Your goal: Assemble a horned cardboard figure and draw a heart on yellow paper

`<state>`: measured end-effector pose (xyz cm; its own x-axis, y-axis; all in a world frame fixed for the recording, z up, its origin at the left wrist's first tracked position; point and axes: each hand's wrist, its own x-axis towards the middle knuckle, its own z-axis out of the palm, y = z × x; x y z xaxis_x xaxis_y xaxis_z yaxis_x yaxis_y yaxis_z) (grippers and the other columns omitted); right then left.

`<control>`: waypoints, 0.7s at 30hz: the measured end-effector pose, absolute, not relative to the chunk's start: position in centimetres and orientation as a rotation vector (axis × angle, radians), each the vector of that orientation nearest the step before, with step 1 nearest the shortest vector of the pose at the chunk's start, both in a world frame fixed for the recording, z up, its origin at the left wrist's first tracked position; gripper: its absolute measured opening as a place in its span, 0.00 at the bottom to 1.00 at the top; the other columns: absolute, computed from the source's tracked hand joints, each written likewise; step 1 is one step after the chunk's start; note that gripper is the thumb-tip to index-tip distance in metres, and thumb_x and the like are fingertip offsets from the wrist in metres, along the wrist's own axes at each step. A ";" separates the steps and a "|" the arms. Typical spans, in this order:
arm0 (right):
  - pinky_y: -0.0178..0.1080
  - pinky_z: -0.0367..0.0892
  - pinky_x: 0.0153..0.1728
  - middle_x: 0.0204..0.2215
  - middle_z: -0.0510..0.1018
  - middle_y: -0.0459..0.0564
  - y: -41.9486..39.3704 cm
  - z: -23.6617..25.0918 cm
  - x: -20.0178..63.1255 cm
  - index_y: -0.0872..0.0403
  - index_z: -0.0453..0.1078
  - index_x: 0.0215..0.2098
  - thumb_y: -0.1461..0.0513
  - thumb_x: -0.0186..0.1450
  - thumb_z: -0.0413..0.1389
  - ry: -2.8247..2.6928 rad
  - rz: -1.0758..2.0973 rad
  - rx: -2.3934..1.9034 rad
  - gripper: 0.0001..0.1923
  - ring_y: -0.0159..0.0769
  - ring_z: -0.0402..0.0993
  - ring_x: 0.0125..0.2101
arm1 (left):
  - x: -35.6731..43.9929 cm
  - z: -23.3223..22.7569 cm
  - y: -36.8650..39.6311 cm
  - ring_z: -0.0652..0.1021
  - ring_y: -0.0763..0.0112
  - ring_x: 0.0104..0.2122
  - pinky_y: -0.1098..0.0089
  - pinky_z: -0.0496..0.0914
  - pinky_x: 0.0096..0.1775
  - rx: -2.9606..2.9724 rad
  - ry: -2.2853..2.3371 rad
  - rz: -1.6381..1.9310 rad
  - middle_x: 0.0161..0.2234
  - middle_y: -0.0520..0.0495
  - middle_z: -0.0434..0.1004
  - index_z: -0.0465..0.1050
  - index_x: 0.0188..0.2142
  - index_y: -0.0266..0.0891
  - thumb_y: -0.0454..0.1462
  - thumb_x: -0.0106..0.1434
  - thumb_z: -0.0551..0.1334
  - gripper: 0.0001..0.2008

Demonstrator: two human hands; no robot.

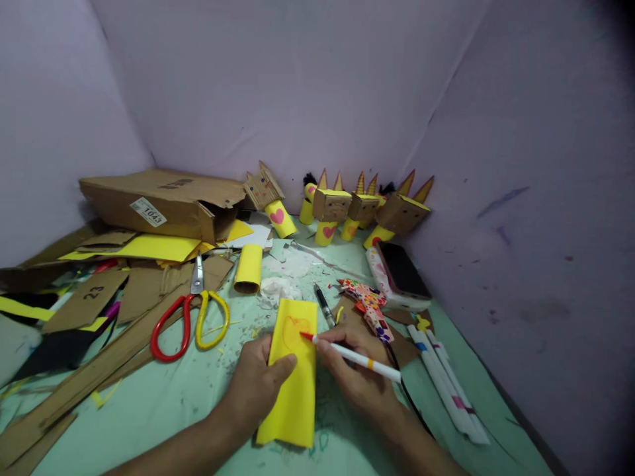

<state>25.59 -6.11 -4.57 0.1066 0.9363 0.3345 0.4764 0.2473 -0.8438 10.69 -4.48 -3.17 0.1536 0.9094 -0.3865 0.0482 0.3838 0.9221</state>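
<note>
A yellow paper strip [294, 390] lies flat on the pale green table [163, 396] in front of me, with an orange heart outline drawn near its far end. My left hand [255, 387] presses on the strip's left edge, thumb lying on the paper. My right hand [357, 370] holds a white marker with a red tip [354, 356], and the tip touches the heart outline.
Red-and-yellow scissors [191, 317] lie left of the strip among cardboard scraps and an open carton [163, 203]. A yellow tube [248, 268], a black pen [325, 305], a phone [403, 271], white markers [446, 383] and several cardboard figures [347, 208] stand near the purple wall.
</note>
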 end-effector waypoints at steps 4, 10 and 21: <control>0.31 0.64 0.19 0.18 0.75 0.46 -6.1 -4.6 25.6 0.55 0.73 0.24 0.61 0.57 0.55 -1.564 0.645 -1.345 0.08 0.31 0.70 0.19 | 10.7 -3.3 -4.5 0.75 0.67 0.21 0.70 0.69 0.22 0.976 1.275 0.815 0.21 0.49 0.76 0.70 0.28 0.34 0.37 0.46 0.63 0.09; 0.32 0.66 0.19 0.19 0.77 0.48 -6.1 -4.7 25.6 0.56 0.74 0.26 0.60 0.58 0.55 -1.549 0.645 -1.299 0.08 0.33 0.71 0.19 | 10.6 -3.6 -4.7 0.75 0.68 0.21 0.71 0.69 0.22 0.958 1.237 0.834 0.21 0.49 0.76 0.70 0.29 0.34 0.37 0.46 0.63 0.10; 0.33 0.66 0.22 0.21 0.76 0.48 -6.1 -4.7 25.8 0.56 0.73 0.27 0.62 0.58 0.56 -1.634 0.636 -1.255 0.06 0.32 0.72 0.21 | 10.6 -3.6 -4.4 0.75 0.68 0.20 0.72 0.69 0.22 0.923 1.229 0.838 0.20 0.49 0.77 0.70 0.30 0.34 0.36 0.46 0.63 0.10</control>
<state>25.78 -6.06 -4.75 -0.0266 0.9307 0.3649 0.4392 0.3388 -0.8320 10.57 -4.43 -3.59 0.1489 0.9072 -0.3935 -0.0346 0.4025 0.9148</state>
